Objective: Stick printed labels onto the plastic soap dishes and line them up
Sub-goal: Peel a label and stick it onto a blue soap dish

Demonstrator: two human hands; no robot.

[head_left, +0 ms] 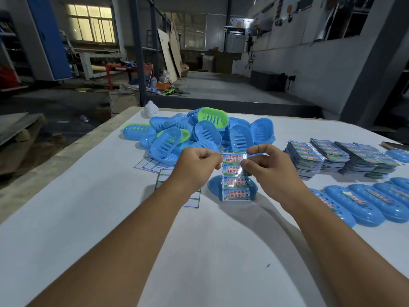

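Four printed labels on one label strip [234,176] are hanging between both hands above a blue soap dish [215,185] mid-table; left hand [197,164] and right hand [265,168] are pinching its top. Unlabelled dishes [199,134] are piling toward the table's [88,218] far edge, labelled dishes [376,202] lining its right edge.

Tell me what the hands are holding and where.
Both hold the label sheet by its top: left hand pinches the left edge, right hand the right corner.
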